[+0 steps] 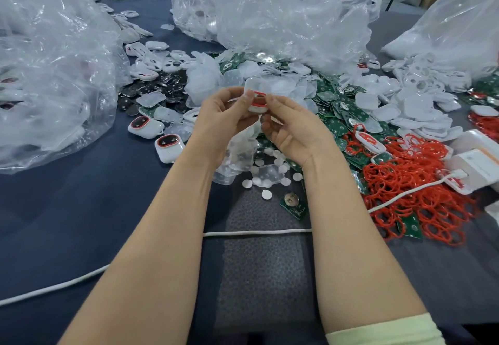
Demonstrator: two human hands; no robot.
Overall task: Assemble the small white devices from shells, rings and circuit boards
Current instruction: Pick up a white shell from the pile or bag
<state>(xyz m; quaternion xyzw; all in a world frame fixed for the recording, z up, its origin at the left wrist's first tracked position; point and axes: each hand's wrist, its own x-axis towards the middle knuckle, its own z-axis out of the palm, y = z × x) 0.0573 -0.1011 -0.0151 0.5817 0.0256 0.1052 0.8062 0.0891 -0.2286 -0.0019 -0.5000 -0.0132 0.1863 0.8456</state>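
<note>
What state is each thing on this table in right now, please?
left hand: pinching the white shell.
right hand: pinching the same shell.
white shell: held up, red ring on it.
finished devices: two, lying closed on the table.
red rings: loose heap.
circuit boards: loose heap.

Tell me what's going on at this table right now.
A person is assembling small devices by hand. The left hand and right hand both pinch a white shell with a red ring seated in it, held above the table. Piles of green circuit boards, red rings and loose white shells lie behind and to the right. Two finished devices sit to the left.
</note>
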